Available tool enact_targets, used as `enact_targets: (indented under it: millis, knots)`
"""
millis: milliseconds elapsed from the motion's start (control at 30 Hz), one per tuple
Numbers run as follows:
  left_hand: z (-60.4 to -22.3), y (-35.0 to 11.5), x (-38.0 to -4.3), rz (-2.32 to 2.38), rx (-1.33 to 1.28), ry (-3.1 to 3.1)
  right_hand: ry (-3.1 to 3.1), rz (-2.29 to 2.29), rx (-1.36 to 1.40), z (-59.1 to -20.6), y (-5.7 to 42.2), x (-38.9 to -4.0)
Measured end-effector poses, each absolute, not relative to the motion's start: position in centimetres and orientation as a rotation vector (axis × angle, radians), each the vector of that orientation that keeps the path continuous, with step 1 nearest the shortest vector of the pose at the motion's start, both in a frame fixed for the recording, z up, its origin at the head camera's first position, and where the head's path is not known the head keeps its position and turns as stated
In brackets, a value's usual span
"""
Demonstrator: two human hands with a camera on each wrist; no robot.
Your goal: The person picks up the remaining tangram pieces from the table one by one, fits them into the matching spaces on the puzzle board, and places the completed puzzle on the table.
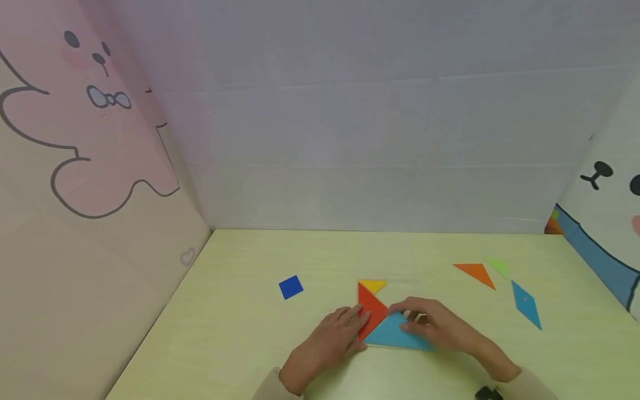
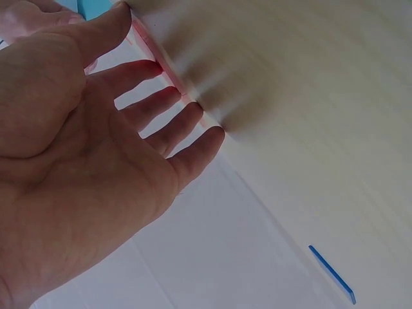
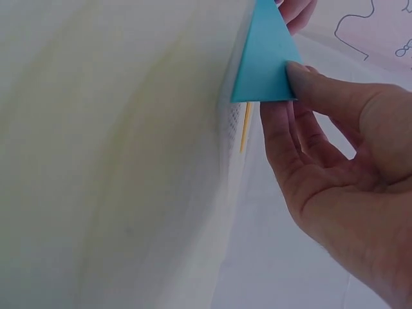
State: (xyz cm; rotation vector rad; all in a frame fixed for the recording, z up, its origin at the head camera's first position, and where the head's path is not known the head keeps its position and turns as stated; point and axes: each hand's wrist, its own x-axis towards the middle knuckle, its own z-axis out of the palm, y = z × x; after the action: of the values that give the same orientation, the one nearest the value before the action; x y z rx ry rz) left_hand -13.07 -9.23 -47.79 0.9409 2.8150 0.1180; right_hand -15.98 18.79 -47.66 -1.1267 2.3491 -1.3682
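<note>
A red triangle (image 1: 371, 306) lies on the table with the fingertips of my left hand (image 1: 334, 338) resting on its left side. In the left wrist view the fingers of that hand (image 2: 109, 122) reach out fairly straight. Against the red triangle's lower right edge sits a large light-blue triangle (image 1: 391, 334). My right hand (image 1: 440, 325) pinches this light-blue piece, index finger near its top corner and thumb at its right side; the right wrist view shows the thumb (image 3: 322, 90) at its edge. A small yellow triangle (image 1: 373, 285) touches the red piece's upper edge.
A dark blue square (image 1: 291, 287) lies to the left. Over on the right are an orange triangle (image 1: 477, 273), a pale green triangle (image 1: 499, 266) and a blue parallelogram (image 1: 526, 304). A pale cloth wall (image 1: 320, 183) rises at the table's back edge.
</note>
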Motion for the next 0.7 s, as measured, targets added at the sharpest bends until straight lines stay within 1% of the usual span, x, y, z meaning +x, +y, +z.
enact_targets:
  millis: [700]
  knots:
    - [-47.77,-9.08,-12.83,0.09,0.951,2.834,2.413,-1.263,-1.058,-47.41,17.97,-16.0]
